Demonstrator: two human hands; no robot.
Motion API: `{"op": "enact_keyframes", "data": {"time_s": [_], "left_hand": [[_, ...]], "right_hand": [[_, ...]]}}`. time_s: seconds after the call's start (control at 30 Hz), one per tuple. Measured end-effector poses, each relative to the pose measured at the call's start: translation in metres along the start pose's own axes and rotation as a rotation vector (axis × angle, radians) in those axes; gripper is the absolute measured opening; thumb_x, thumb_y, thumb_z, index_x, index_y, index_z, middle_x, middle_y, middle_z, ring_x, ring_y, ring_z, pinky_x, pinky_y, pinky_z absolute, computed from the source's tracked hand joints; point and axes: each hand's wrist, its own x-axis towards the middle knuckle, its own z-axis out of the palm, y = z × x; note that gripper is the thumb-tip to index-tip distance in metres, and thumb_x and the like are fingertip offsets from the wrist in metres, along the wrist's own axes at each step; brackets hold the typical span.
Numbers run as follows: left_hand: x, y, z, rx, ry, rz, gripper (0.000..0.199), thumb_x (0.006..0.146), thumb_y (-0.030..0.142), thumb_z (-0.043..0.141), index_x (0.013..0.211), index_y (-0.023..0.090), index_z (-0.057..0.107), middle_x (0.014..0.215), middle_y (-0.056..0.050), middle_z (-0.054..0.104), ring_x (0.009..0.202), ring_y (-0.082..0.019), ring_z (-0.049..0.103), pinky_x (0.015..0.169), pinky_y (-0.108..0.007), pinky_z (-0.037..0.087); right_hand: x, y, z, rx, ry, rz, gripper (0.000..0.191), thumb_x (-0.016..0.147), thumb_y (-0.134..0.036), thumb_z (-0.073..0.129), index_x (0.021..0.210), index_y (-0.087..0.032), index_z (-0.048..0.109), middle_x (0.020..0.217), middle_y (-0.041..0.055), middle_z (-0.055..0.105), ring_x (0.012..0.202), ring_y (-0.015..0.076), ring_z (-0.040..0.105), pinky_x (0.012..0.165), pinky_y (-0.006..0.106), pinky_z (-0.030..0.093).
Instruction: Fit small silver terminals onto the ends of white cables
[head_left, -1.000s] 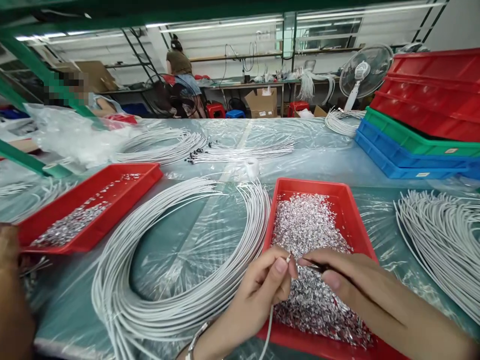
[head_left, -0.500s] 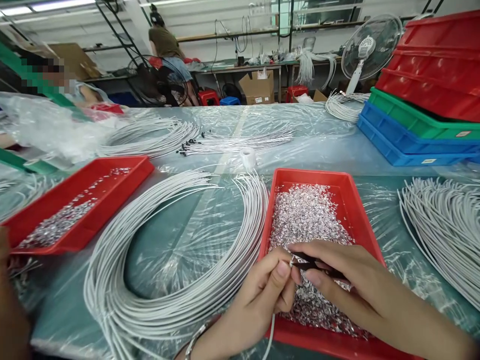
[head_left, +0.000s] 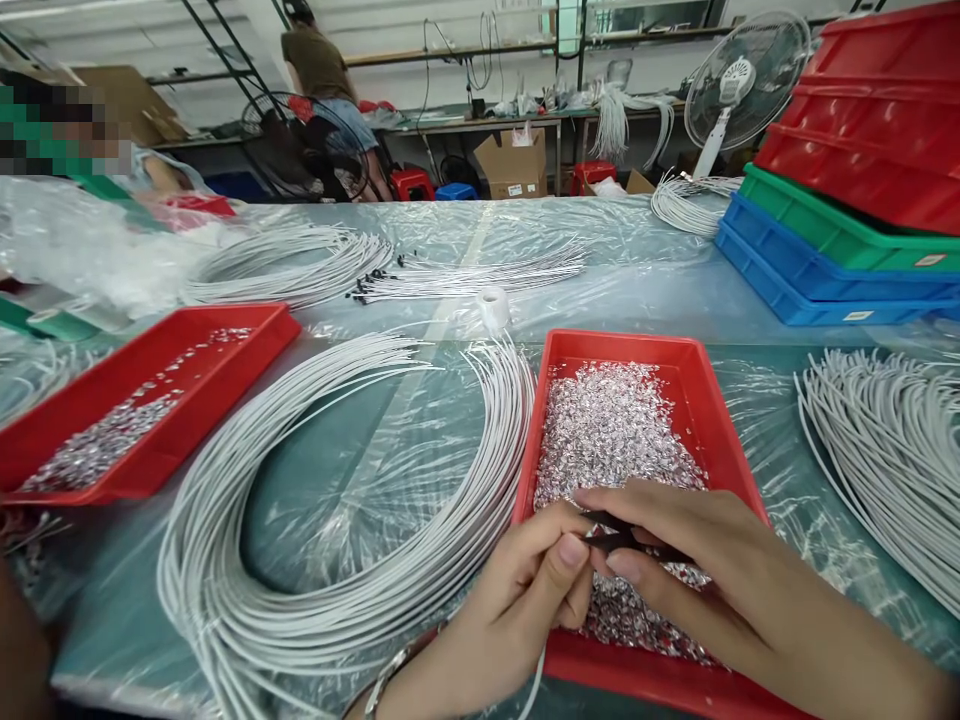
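- My left hand is closed in a pinch: thumb and forefinger grip the end of a thin white insulated wire, which runs down from the fist and leaves the lower edge of the view.
- My right hand is likewise closed, its thumb and forefinger clamped on a slim dark metal tool; the tool's tip meets the pinched wire end, and the fingertips of both hands touch there.
- Both hands hover over the near end of a red rectangular plastic tray, which holds a heap of small shiny silver metal terminals; whether one sits at the tool's tip is too small to tell.
- Just to the left of that tray, touching its wall, lies a large loop of white wires on the clear plastic sheet that covers the bench.
- To the right, well apart from the tray, a second bundle of white wires fans out.
- Far left, a second red plastic tray carries a thin scatter of the same silver pieces.
- Behind it, more white wires with black tips lie across the bench.
- Far right stand stacked plastic crates, blue at the bottom, green above, red on top, with a white pedestal fan behind.
- In the background a person stands at another bench, back turned.
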Motion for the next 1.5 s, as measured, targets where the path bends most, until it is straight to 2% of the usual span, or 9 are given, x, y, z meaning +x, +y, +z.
{"op": "enact_keyframes", "data": {"time_s": [0.2, 0.67, 0.87, 0.93, 1.1, 1.33, 1.5], "left_hand": [[0.0, 0.002, 0.0, 0.024, 0.006, -0.009, 0.031, 0.099, 0.044, 0.038, 0.086, 0.017, 0.047, 0.056, 0.008, 0.033, 0.046, -0.006, 0.023, 0.044, -0.02, 0.023], [-0.001, 0.001, 0.001, -0.032, 0.021, 0.017, 0.024, 0.099, 0.039, 0.041, 0.091, 0.018, 0.05, 0.059, 0.007, 0.033, 0.049, -0.006, 0.025, 0.044, -0.017, 0.022], [0.001, -0.003, 0.003, -0.095, 0.023, 0.119, 0.014, 0.1, 0.031, 0.042, 0.101, 0.023, 0.053, 0.058, 0.009, 0.03, 0.045, -0.004, 0.022, 0.042, -0.015, 0.022], [0.0, -0.005, 0.002, -0.097, 0.032, 0.134, 0.012, 0.1, 0.029, 0.043, 0.102, 0.025, 0.054, 0.058, 0.009, 0.033, 0.046, -0.004, 0.026, 0.044, -0.014, 0.025], [-0.006, -0.008, 0.001, -0.017, 0.069, 0.152, 0.014, 0.099, 0.024, 0.043, 0.107, 0.028, 0.054, 0.065, 0.006, 0.052, 0.054, -0.004, 0.047, 0.053, -0.014, 0.039], [-0.007, -0.001, 0.004, 0.119, 0.128, 0.232, 0.017, 0.096, 0.016, 0.048, 0.106, 0.026, 0.058, 0.071, 0.001, 0.064, 0.061, -0.008, 0.062, 0.056, -0.015, 0.046], [-0.007, 0.003, 0.002, 0.333, 0.268, 0.331, 0.017, 0.089, 0.013, 0.059, 0.1, 0.024, 0.064, 0.081, -0.002, 0.071, 0.071, -0.012, 0.066, 0.065, -0.018, 0.05]], "right_hand": [[-0.001, 0.001, -0.001, -0.001, -0.017, 0.022, 0.03, 0.103, -0.039, 0.039, 0.132, -0.036, 0.048, 0.122, -0.0032, 0.061, 0.102, 0.0213, 0.062, 0.075, 0.037, 0.055], [0.0, -0.002, 0.0, 0.026, -0.004, 0.015, 0.03, 0.102, -0.035, 0.042, 0.13, -0.031, 0.051, 0.12, -0.0011, 0.063, 0.1, 0.0192, 0.063, 0.076, 0.032, 0.053], [0.001, -0.002, -0.001, 0.021, 0.01, -0.001, 0.03, 0.101, -0.034, 0.043, 0.129, -0.029, 0.053, 0.116, 0.0005, 0.064, 0.097, 0.0185, 0.064, 0.078, 0.031, 0.053], [0.002, -0.003, -0.001, 0.016, 0.009, 0.001, 0.029, 0.1, -0.034, 0.043, 0.126, -0.029, 0.055, 0.113, 0.0005, 0.065, 0.096, 0.0184, 0.064, 0.077, 0.03, 0.054], [0.001, -0.001, 0.002, 0.0, 0.016, -0.025, 0.028, 0.101, -0.035, 0.043, 0.127, -0.032, 0.052, 0.115, -0.0017, 0.065, 0.097, 0.0188, 0.064, 0.075, 0.031, 0.054], [0.0, -0.002, 0.004, 0.025, 0.014, -0.041, 0.025, 0.1, -0.033, 0.044, 0.124, -0.031, 0.052, 0.114, -0.0018, 0.065, 0.095, 0.017, 0.064, 0.075, 0.026, 0.054], [-0.003, -0.001, 0.005, -0.001, 0.021, -0.043, 0.028, 0.099, -0.033, 0.046, 0.127, -0.034, 0.049, 0.114, -0.002, 0.065, 0.096, 0.0184, 0.064, 0.076, 0.028, 0.055]]}}
